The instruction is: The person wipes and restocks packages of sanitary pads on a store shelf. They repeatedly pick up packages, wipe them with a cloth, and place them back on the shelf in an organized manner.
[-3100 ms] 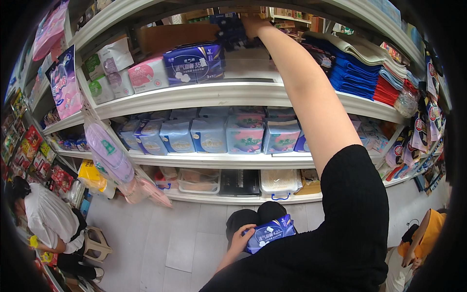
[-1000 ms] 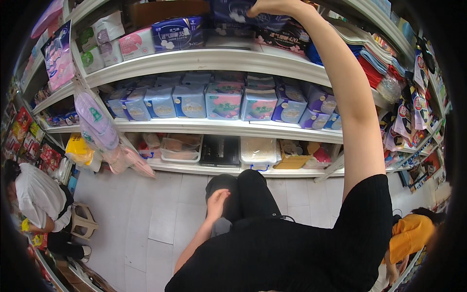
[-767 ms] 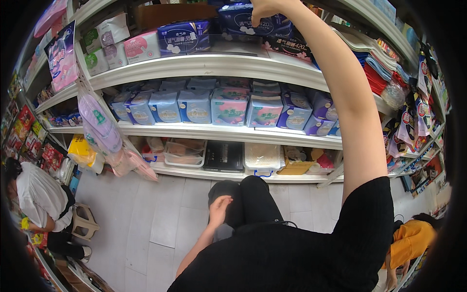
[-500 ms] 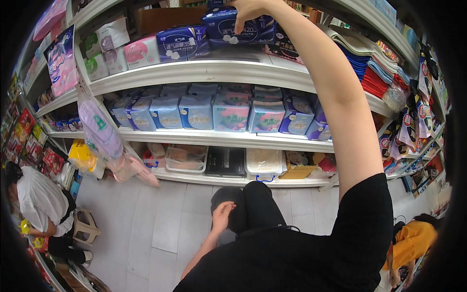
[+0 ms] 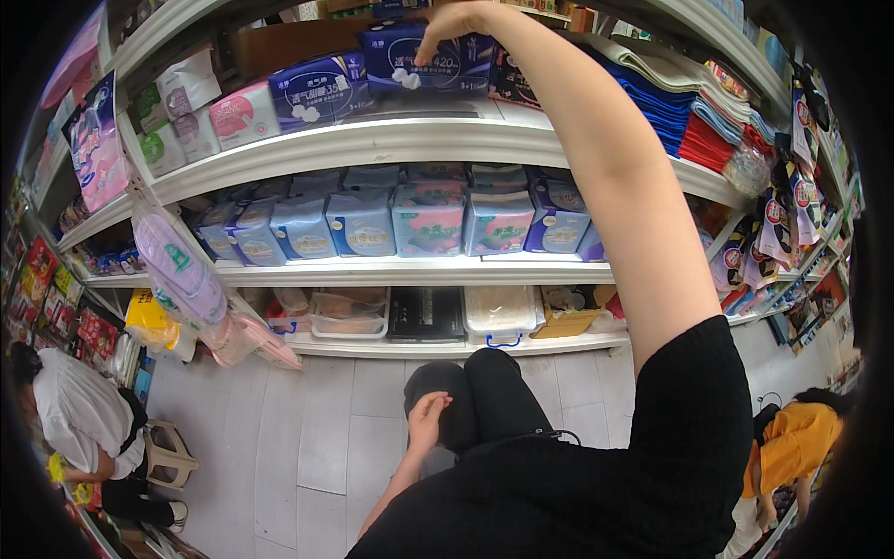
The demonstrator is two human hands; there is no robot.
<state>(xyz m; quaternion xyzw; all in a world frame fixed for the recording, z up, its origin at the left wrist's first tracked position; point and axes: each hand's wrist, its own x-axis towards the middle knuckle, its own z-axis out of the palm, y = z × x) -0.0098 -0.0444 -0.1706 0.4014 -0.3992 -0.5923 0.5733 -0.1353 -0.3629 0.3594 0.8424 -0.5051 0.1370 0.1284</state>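
Note:
At the top of the view, my right hand grips a dark blue pack of sanitary pads. The thumb lies over its front face, and the other fingers are partly hidden behind the top. This pack stands nearly upright on the upper white shelf, beside a similar dark blue pack on its left. To the right is a black patterned pack, partly covered by my forearm. My left hand rests by my bent knee, fingers curled together with nothing visible in them.
Light blue packs fill the shelf below. Plastic bins stand on the bottom shelf. Folded towels are stacked at right. Hanging purple packaging juts out at left. One person sits at left, another is at right.
My right hand has brought the dark blue pack slightly lower and more upright, its front now facing me. The view has shifted a little. My left hand stays by my knee.

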